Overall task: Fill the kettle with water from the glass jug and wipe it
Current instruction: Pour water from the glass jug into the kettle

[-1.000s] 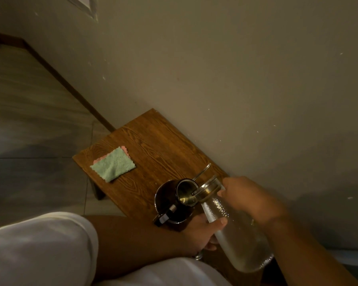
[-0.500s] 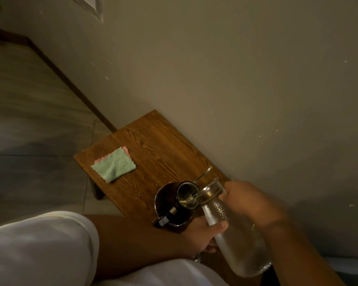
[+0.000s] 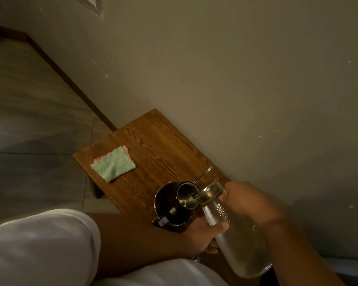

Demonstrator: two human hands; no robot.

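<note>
small brown table: wood, bold dark grain, low sheen | green square cloth: fluffy matt terry, pink layer at the edge | round dark kettle: glossy | clear glass jug: pebbled, frosted-looking wall; shiny metal collar and wire clasp at the mouth | beige wall: matt, speckled

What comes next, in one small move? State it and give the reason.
Probably keep the textured glass jug tilted: both hands, left and right, hold it, its metal-collared mouth sits over the open dark kettle, and the green cloth lies untouched.
</note>
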